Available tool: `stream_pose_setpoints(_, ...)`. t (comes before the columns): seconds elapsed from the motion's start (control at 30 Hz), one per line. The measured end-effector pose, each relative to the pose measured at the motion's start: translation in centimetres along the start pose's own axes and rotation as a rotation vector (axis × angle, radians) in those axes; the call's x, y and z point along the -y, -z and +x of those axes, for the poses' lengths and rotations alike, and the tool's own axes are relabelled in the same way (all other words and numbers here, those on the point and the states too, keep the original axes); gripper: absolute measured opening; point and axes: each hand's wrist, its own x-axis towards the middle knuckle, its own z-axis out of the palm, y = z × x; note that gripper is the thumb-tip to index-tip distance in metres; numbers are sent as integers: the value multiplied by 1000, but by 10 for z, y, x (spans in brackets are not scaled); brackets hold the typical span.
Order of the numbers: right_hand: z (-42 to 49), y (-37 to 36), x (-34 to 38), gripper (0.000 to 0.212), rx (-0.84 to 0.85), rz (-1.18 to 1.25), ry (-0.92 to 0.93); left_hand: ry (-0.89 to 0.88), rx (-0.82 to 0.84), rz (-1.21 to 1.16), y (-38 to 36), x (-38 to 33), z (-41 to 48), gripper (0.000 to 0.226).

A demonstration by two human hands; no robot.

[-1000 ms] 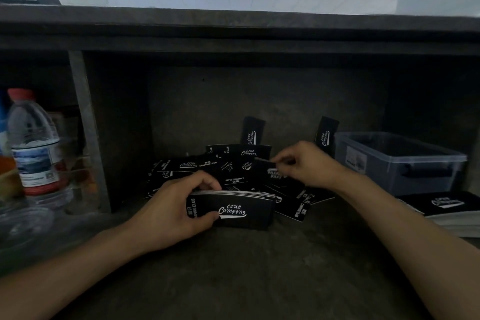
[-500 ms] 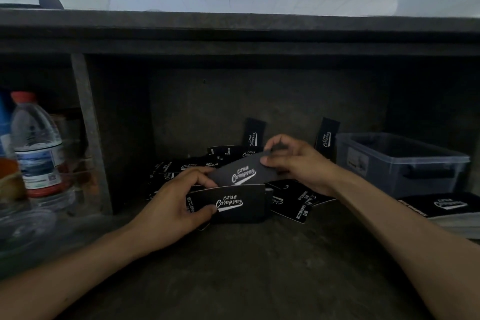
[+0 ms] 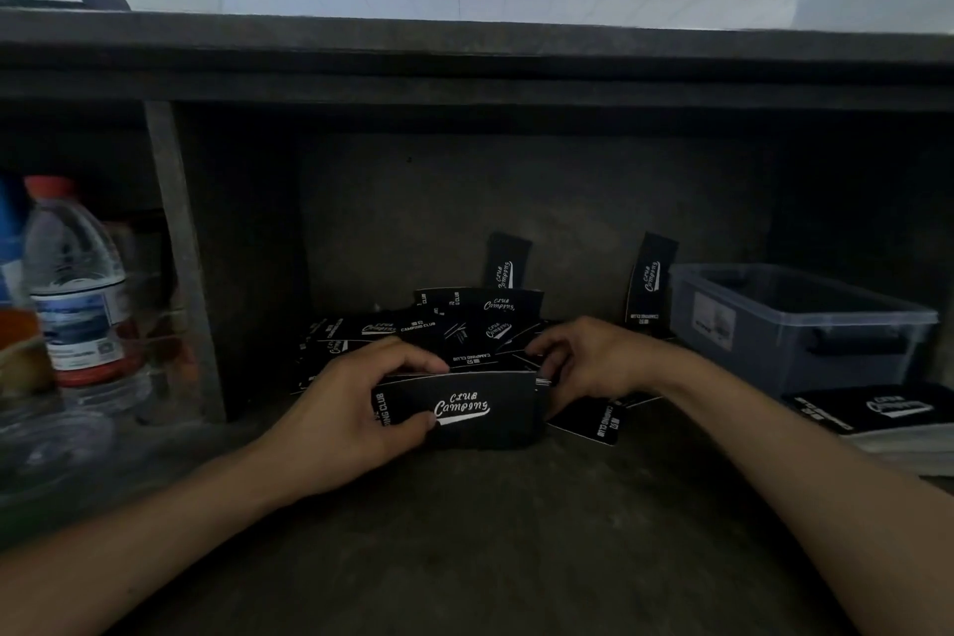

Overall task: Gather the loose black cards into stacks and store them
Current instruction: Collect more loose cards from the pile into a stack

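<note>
My left hand (image 3: 351, 403) grips a stack of black cards (image 3: 480, 411) printed "Club Camping", standing on edge on the dark shelf. Its fingers curl over the top and the thumb presses the front. My right hand (image 3: 588, 359) holds the stack's right end with curled fingers. Behind the stack lies a loose pile of black cards (image 3: 449, 331). Two cards (image 3: 651, 274) lean upright against the back wall. One loose card (image 3: 593, 421) lies flat just right of the stack.
A clear plastic bin (image 3: 795, 320) stands at the right, with a finished card stack (image 3: 877, 413) in front of it. A water bottle (image 3: 77, 284) with a red cap stands left, beyond a vertical divider (image 3: 180, 253). The shelf top hangs low overhead.
My right hand carried a picked-up card from the pile onto the held stack and now grips the stack's right end. The left hand stayed on the stack.
</note>
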Motion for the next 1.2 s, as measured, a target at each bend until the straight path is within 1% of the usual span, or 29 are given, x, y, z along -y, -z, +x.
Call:
stream_pose_setpoints(0.07,-3,6,0,65,-7,55,-63,14,33,2,1,-1,0,49)
stream_pose_setpoints(0.13,-8,16,-2,46,-48,127,-118,23,56,-6,2,-1,1,52)
stream_pose_setpoints(0.2,-12,24,-4,30,-104,290,-164,20,70,-16,2,-2,1,54)
stream_pose_setpoints(0.23,-13,27,-4,26,-140,373,-187,17,71,-14,1,-3,0,54)
stream_pose_setpoints(0.27,-14,29,-3,26,-179,448,-206,16,70,-9,1,-3,0,54)
stream_pose_setpoints(0.33,-14,30,-1,39,-264,622,-195,15,65,4,1,-3,0,53)
stream_pose_setpoints(0.4,-11,28,0,60,-346,765,-118,12,58,11,1,-2,1,53)
stream_pose_setpoints(0.43,-10,28,1,67,-381,802,-76,6,55,19,0,-1,1,52)
stream_pose_setpoints(0.47,-10,28,3,67,-411,818,-38,-2,53,34,0,0,2,52)
stream_pose_setpoints(0.57,-11,26,11,48,-435,818,34,-33,44,76,0,4,2,52)
stream_pose_setpoints(0.63,-14,22,15,33,-364,790,48,-31,30,90,-1,5,2,52)
stream_pose_setpoints(0.7,-18,18,18,20,-248,702,49,-29,26,81,-1,5,1,52)
stream_pose_setpoints(0.77,-19,17,18,15,-204,685,74,-30,29,60,-1,5,1,53)
stream_pose_setpoints(0.87,-16,20,17,13,-271,803,98,-20,29,18,-2,2,1,52)
stream_pose_setpoints(0.9,-15,20,16,13,-261,839,100,-24,18,18,-2,2,1,53)
stream_pose_setpoints(0.93,-15,20,15,13,-204,858,95,-26,9,23,-2,2,1,53)
stream_pose_setpoints(0.97,-16,18,15,14,-94,858,78,-21,2,25,-2,3,1,53)
stream_pose_setpoints(1.0,-18,16,14,16,51,826,57,-9,-2,21,-2,4,1,53)
stream_pose_setpoints(1.03,-19,14,13,17,195,757,52,3,-2,4,-2,5,1,53)
stream_pose_setpoints(1.07,-20,14,10,18,285,671,62,15,2,-16,-2,5,1,54)
stream_pose_setpoints(1.1,-21,16,9,21,294,598,75,25,14,-31,-2,5,1,57)
stream_pose_setpoints(1.13,-20,19,8,24,233,550,81,32,30,-33,-2,3,1,60)
stream_pose_setpoints(1.17,-19,22,7,25,119,512,75,26,49,-19,-2,2,0,61)
stream_pose_setpoints(1.2,-17,24,4,23,-40,450,53,1,61,27,-2,3,0,62)
